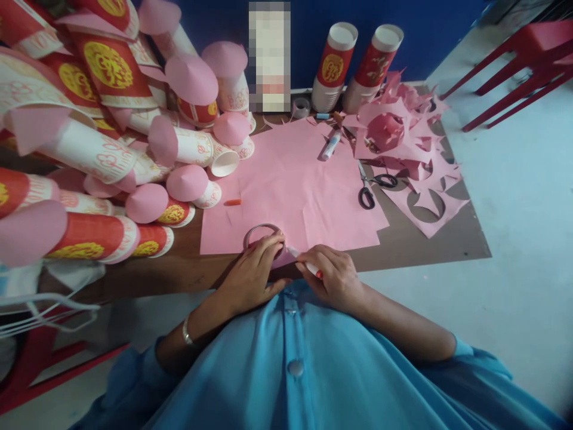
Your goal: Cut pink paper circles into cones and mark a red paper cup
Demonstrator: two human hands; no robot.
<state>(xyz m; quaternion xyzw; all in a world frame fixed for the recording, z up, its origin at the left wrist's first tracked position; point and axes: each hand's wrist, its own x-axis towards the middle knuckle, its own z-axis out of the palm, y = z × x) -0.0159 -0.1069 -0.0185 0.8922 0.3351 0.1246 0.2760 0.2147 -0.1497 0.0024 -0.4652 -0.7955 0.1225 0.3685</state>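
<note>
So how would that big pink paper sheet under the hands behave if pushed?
The pink paper sheet looks thin and flat, so probably floppy and light. The left hand presses a ring onto it; elsewhere it would likely slide or buckle.

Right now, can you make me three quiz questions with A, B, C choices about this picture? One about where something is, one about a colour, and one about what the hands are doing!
1. Where do the scissors lie?
A. On the floor
B. At the right edge of the big paper sheet
C. In a cup

2. What colour is the big paper sheet?
A. Pink
B. Green
C. Yellow

3. What is the left hand doing?
A. Hanging in the air
B. Gripping the scissors
C. Pressing on a round ring on the paper

Answers:
1. B, the black-handled scissors rest by the sheet's right edge, next to the scraps.
2. A, the sheet is plainly pink.
3. C, its fingers sit on the ring, while the right hand holds a pen beside it.
</note>
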